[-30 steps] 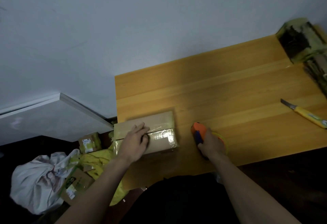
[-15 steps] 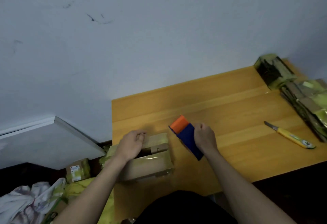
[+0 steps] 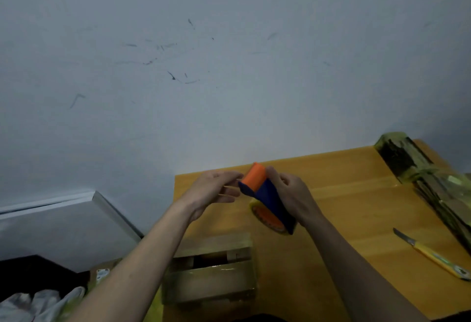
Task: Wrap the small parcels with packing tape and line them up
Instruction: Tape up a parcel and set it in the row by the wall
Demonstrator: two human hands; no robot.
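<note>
While the right hand [image 3: 290, 191] grips the blue and orange tape dispenser [image 3: 265, 194] at centre frame above the bench [image 3: 344, 209], the left hand [image 3: 214, 189] pinches at its orange end. A half-taped parcel [image 3: 211, 273] sits lower centre; wrapped parcels [image 3: 433, 181] line the right edge, beside a yellow knife [image 3: 433, 255]

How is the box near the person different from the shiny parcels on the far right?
The box lies alone at the table's near left edge; the parcels sit in a row along the right side. The box shows mostly plain brown cardboard; the parcels look glossy yellow-green all over. Neither hand is touching either.
</note>
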